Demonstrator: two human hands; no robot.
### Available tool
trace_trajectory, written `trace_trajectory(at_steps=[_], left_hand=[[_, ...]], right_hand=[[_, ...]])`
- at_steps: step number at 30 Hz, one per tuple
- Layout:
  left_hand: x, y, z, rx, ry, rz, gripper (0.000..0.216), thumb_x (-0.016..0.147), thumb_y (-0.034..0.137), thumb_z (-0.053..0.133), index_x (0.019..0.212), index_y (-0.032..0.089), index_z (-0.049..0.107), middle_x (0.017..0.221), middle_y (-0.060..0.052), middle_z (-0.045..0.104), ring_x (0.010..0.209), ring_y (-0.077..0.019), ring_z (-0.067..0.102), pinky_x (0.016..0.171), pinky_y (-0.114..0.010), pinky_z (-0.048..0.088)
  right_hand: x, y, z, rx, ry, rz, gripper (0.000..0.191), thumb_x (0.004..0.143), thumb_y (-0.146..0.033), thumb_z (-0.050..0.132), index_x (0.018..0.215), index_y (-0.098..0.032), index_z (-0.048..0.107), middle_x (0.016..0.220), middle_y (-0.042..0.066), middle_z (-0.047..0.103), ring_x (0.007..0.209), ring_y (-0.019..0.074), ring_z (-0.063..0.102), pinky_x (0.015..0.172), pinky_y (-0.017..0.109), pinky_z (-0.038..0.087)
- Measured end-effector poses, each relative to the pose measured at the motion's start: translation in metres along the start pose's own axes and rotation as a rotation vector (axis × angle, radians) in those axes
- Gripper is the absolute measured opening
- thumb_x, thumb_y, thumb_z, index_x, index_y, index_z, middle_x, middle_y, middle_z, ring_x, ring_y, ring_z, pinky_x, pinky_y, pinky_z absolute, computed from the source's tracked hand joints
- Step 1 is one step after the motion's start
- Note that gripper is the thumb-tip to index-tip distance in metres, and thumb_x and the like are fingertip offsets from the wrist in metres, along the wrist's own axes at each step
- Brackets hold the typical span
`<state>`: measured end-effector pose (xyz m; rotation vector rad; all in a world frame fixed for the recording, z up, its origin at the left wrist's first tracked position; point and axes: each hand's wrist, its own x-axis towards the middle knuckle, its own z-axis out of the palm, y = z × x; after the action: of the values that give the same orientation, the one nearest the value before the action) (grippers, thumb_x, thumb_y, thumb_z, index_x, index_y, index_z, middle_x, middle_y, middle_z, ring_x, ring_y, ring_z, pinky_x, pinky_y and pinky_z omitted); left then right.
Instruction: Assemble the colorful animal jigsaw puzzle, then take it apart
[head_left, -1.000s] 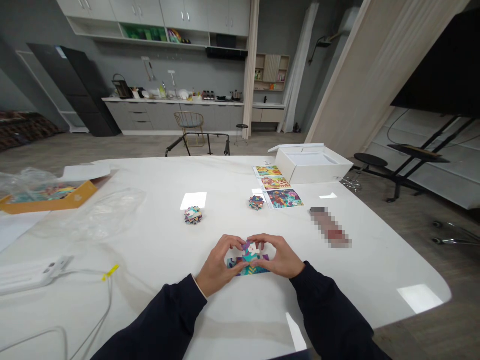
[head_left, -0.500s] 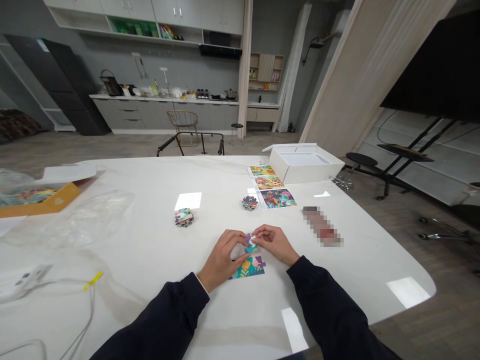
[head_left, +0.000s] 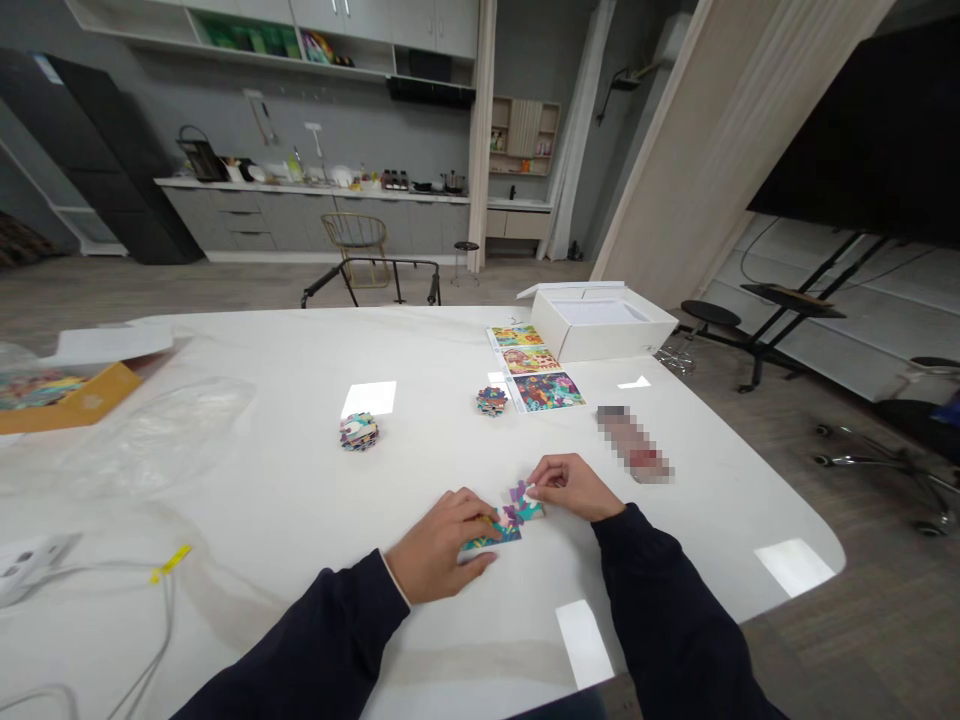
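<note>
My left hand (head_left: 441,545) rests on a joined strip of jigsaw puzzle pieces (head_left: 510,534), fingers over its top and thumb along its near side, so the left part of the strip is hidden. My right hand (head_left: 576,488) pinches a single purple, white and teal puzzle piece (head_left: 532,507) by its upper right part. That piece lies at the strip's right end, beside a purple tab; whether the two interlock I cannot tell. Farther off are a stack of puzzle pieces (head_left: 359,432) on the left and a smaller stack (head_left: 492,402) in the middle.
A picture sheet (head_left: 547,392) lies before an open white box (head_left: 600,335). A blurred-out object (head_left: 634,445) is on the right. To the left are a yellow box (head_left: 105,397), a clear plastic bag (head_left: 165,435) and a white power strip (head_left: 30,565) with cables.
The right hand has brought the single piece down and right to the strip's right end. My left hand has let go of that piece and settled onto the strip.
</note>
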<state>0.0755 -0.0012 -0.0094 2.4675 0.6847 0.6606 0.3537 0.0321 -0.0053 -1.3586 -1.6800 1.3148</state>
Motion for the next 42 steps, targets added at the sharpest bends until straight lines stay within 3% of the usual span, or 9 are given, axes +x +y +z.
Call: trace_trajectory(at_steps=[10,17,23,27,33,38,40,42], left_hand=[[-0.001,0.0,0.0,0.01,-0.015,-0.013,0.022,0.089,0.021,0.067,0.111,0.025,0.068,0.117,-0.007,0.069,0.109,-0.0259,0.058,0.093,-0.043,0.045],[-0.001,0.001,0.0,0.021,-0.012,-0.014,0.021,0.089,0.021,0.067,0.109,0.024,0.069,0.117,-0.007,0.069,0.109,-0.0261,0.058,0.093,-0.043,0.045],[0.0,0.0,0.0,0.038,-0.014,-0.012,0.02,0.089,0.021,0.067,0.108,0.024,0.07,0.116,-0.007,0.07,0.109,-0.0266,0.059,0.092,-0.044,0.046],[-0.001,-0.002,-0.002,0.054,-0.011,-0.007,0.017,0.089,0.021,0.068,0.105,0.024,0.071,0.115,-0.007,0.071,0.107,-0.0264,0.06,0.091,-0.043,0.048],[-0.004,-0.005,0.001,0.041,0.023,0.002,0.014,0.088,0.019,0.07,0.102,0.024,0.074,0.11,-0.005,0.074,0.103,-0.0249,0.062,0.088,-0.042,0.051],[-0.007,-0.014,-0.007,0.047,0.193,0.103,0.011,0.089,0.02,0.071,0.099,0.024,0.073,0.108,-0.006,0.075,0.099,-0.0234,0.064,0.084,-0.039,0.055],[-0.011,-0.029,-0.024,0.11,0.374,0.061,0.014,0.091,0.019,0.068,0.103,0.025,0.071,0.107,-0.008,0.073,0.098,-0.0231,0.064,0.087,-0.041,0.055],[-0.02,-0.051,-0.047,0.235,0.607,-0.079,0.02,0.092,0.016,0.064,0.11,0.025,0.068,0.106,-0.008,0.071,0.101,-0.0243,0.064,0.093,-0.045,0.053]], right_hand=[[-0.025,0.012,0.01,-0.208,0.127,-0.023,0.012,0.073,-0.027,0.078,0.078,-0.017,0.074,0.064,0.001,0.068,0.06,0.0143,0.055,0.058,0.027,0.041],[-0.021,0.012,0.013,-0.329,0.193,-0.111,0.012,0.073,-0.026,0.08,0.08,-0.018,0.075,0.069,-0.001,0.062,0.06,0.0126,0.049,0.059,0.027,0.039],[-0.021,0.012,0.017,-0.39,0.162,-0.154,0.012,0.072,-0.024,0.082,0.082,-0.02,0.076,0.074,-0.002,0.062,0.061,0.0119,0.044,0.06,0.026,0.037],[-0.017,0.008,0.019,-0.306,0.154,-0.117,0.02,0.072,-0.032,0.083,0.086,-0.02,0.076,0.074,-0.001,0.065,0.059,0.012,0.043,0.058,0.026,0.036],[0.031,0.006,0.016,-0.009,0.371,-0.091,0.034,0.085,-0.053,0.066,0.082,-0.019,0.068,0.066,0.0,0.061,0.064,0.0173,0.057,0.064,0.03,0.046],[0.062,0.014,0.023,-0.055,0.386,-0.112,0.034,0.085,-0.054,0.065,0.084,-0.02,0.066,0.06,-0.003,0.055,0.058,0.0176,0.057,0.059,0.029,0.045],[0.062,0.018,0.025,-0.066,0.392,-0.117,0.035,0.086,-0.055,0.064,0.088,-0.02,0.066,0.059,-0.003,0.054,0.057,0.0174,0.057,0.058,0.029,0.044],[0.06,0.022,0.023,-0.082,0.381,-0.107,0.036,0.087,-0.056,0.064,0.09,-0.02,0.067,0.058,-0.003,0.055,0.057,0.0175,0.057,0.058,0.028,0.043]])
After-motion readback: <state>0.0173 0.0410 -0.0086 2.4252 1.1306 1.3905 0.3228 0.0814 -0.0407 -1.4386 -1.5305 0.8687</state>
